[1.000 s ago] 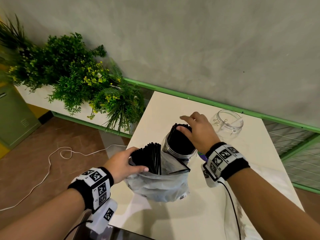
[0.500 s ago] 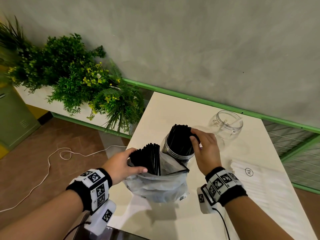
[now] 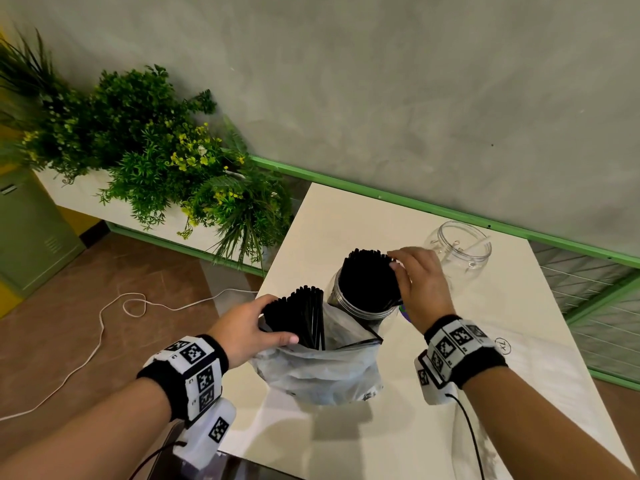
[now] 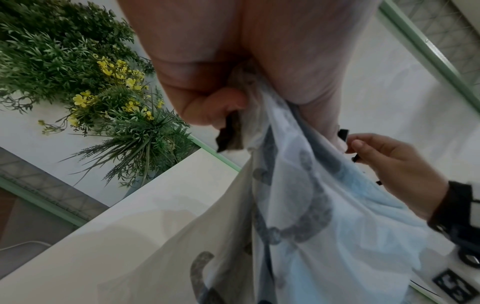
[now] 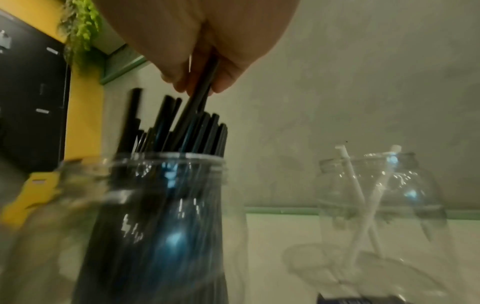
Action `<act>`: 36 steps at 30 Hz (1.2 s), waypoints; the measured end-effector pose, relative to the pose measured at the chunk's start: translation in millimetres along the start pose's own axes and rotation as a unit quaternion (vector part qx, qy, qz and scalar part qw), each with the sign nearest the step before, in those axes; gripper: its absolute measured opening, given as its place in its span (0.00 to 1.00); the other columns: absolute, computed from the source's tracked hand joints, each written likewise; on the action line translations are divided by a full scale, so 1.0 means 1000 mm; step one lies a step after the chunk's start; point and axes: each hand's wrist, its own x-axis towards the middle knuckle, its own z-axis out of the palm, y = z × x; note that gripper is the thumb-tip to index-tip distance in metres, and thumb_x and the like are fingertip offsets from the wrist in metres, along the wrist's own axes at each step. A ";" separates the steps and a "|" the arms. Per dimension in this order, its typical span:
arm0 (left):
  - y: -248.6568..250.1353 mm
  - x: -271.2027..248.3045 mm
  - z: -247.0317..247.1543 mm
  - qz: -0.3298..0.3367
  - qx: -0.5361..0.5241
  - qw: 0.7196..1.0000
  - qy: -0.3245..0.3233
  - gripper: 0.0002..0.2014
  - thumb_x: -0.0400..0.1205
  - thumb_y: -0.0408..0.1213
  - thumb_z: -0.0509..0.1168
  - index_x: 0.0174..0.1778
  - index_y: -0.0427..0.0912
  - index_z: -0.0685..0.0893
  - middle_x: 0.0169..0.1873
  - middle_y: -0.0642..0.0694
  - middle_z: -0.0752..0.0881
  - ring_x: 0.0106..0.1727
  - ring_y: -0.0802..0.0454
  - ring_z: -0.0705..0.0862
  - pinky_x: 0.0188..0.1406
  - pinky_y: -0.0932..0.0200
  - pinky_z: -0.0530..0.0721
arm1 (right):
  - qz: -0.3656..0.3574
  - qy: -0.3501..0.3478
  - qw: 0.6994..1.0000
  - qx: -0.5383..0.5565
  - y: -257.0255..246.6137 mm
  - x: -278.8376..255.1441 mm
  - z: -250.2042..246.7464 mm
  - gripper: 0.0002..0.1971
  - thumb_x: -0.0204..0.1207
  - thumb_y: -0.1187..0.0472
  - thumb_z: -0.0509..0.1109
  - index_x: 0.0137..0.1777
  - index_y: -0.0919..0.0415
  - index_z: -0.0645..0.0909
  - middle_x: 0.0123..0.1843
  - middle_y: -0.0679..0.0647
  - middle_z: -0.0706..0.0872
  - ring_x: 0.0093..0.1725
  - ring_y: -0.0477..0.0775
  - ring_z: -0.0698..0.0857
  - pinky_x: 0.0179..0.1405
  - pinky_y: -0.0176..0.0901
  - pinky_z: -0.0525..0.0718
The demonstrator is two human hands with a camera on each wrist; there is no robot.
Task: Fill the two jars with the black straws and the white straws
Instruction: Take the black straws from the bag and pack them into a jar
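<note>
A clear jar (image 3: pixel 360 301) packed with black straws (image 3: pixel 369 275) stands mid-table. My right hand (image 3: pixel 398 268) is at its right side and pinches a black straw (image 5: pixel 201 92) at the top of the bunch. My left hand (image 3: pixel 277 320) grips a bundle of black straws (image 3: pixel 301 313) that sticks up out of a translucent plastic bag (image 3: pixel 322 368) in front of the jar. A second clear jar (image 3: pixel 462 242) stands behind to the right and holds two white straws (image 5: pixel 361 201). A flat pack of white straws (image 3: pixel 547 372) lies on the table at the right.
The white table (image 3: pixel 346 216) butts against a grey wall with a green rail (image 3: pixel 433 211). A planter of green plants (image 3: pixel 166 147) stands off the table's left edge. A white cord (image 3: pixel 114 317) lies on the brown floor.
My right hand came off the top of the jar's straws, swung round to the jar's right side, and now pinches a straw near the top. My left hand kept its grip.
</note>
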 end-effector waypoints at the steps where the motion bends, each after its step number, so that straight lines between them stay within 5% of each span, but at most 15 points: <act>1: -0.001 0.000 0.000 -0.002 0.002 1.000 0.002 0.53 0.45 0.86 0.58 0.61 0.54 0.77 0.47 0.59 0.86 0.49 0.59 0.85 0.49 0.56 0.85 | 0.015 -0.026 0.999 0.018 0.000 -0.010 0.002 0.17 0.83 0.57 0.59 0.62 0.65 0.83 0.59 0.58 0.84 0.61 0.54 0.75 0.67 0.34 0.69; 3: -0.002 0.000 0.001 -0.004 0.006 1.000 0.002 0.54 0.46 0.86 0.58 0.62 0.53 0.77 0.48 0.58 0.87 0.50 0.58 0.85 0.50 0.55 0.85 | 0.028 -0.085 0.995 0.038 0.002 -0.030 0.006 0.20 0.84 0.55 0.58 0.72 0.63 0.76 0.71 0.51 0.77 0.72 0.50 0.70 0.75 0.34 0.62; 6: -0.002 0.001 0.001 -0.003 0.012 1.000 0.001 0.52 0.49 0.81 0.65 0.64 0.52 0.77 0.48 0.57 0.86 0.52 0.56 0.85 0.51 0.55 0.85 | -0.028 -0.111 0.993 -0.021 0.007 -0.045 0.010 0.23 0.84 0.56 0.55 0.78 0.60 0.68 0.79 0.51 0.70 0.81 0.52 0.62 0.80 0.52 0.62; 9: -0.001 0.002 0.003 -0.005 0.017 1.000 0.003 0.41 0.60 0.67 0.75 0.66 0.49 0.77 0.49 0.55 0.86 0.53 0.55 0.84 0.53 0.55 0.84 | 0.017 -0.119 0.992 -0.035 0.011 -0.039 0.005 0.29 0.84 0.47 0.53 0.82 0.56 0.59 0.84 0.49 0.59 0.84 0.50 0.52 0.82 0.49 0.54; 13: 0.000 0.002 0.001 -0.010 0.006 1.000 0.000 0.53 0.47 0.83 0.62 0.63 0.53 0.77 0.48 0.57 0.86 0.51 0.57 0.85 0.51 0.56 0.85 | 0.036 -0.234 0.970 -0.050 0.015 -0.029 0.005 0.39 0.77 0.30 0.46 0.84 0.48 0.47 0.84 0.40 0.45 0.84 0.47 0.45 0.82 0.48 0.49; 15: -0.001 0.003 0.002 -0.009 0.009 1.000 -0.002 0.51 0.48 0.82 0.63 0.62 0.54 0.77 0.48 0.58 0.87 0.51 0.57 0.85 0.51 0.55 0.85 | 0.017 -0.257 0.964 -0.073 0.015 -0.015 0.006 0.39 0.76 0.29 0.46 0.84 0.44 0.44 0.85 0.42 0.43 0.84 0.50 0.44 0.81 0.48 0.47; 20: -0.001 0.004 0.005 -0.007 0.027 1.000 0.003 0.36 0.62 0.66 0.75 0.63 0.53 0.77 0.49 0.56 0.86 0.52 0.54 0.85 0.51 0.53 0.85 | -0.062 -0.308 0.939 -0.137 0.016 0.030 0.018 0.46 0.69 0.20 0.43 0.84 0.42 0.43 0.86 0.45 0.45 0.84 0.56 0.48 0.81 0.59 0.55; 25: -0.002 0.004 0.004 -0.005 0.029 1.000 0.011 0.50 0.48 0.84 0.60 0.61 0.55 0.78 0.47 0.59 0.86 0.50 0.57 0.85 0.50 0.55 0.85 | -0.136 -0.380 0.899 -0.169 0.009 0.064 0.027 0.47 0.64 0.20 0.52 0.82 0.41 0.53 0.85 0.41 0.53 0.83 0.54 0.54 0.79 0.58 0.59; 29: 0.000 0.003 0.002 -0.002 0.024 1.000 0.005 0.39 0.58 0.72 0.71 0.62 0.54 0.78 0.49 0.58 0.85 0.51 0.56 0.85 0.51 0.55 0.85 | -0.058 -0.387 0.916 -0.091 0.008 0.069 0.032 0.35 0.67 0.31 0.70 0.69 0.49 0.72 0.67 0.50 0.79 0.69 0.56 0.72 0.66 0.49 0.73; 31: 0.000 0.002 0.002 -0.003 0.024 1.000 0.006 0.34 0.63 0.63 0.75 0.62 0.52 0.78 0.50 0.57 0.85 0.52 0.56 0.85 0.51 0.56 0.84 | -0.009 -0.365 0.930 -0.031 0.009 0.063 0.035 0.32 0.66 0.34 0.74 0.66 0.50 0.74 0.61 0.50 0.80 0.63 0.55 0.75 0.60 0.47 0.75; 36: -0.003 0.003 0.002 -0.012 0.020 1.000 0.007 0.35 0.63 0.63 0.76 0.64 0.52 0.77 0.52 0.55 0.86 0.52 0.55 0.85 0.52 0.54 0.84 | 0.002 -0.335 0.942 0.009 0.011 0.060 0.037 0.31 0.65 0.39 0.78 0.66 0.49 0.78 0.53 0.49 0.74 0.56 0.54 0.76 0.58 0.46 0.76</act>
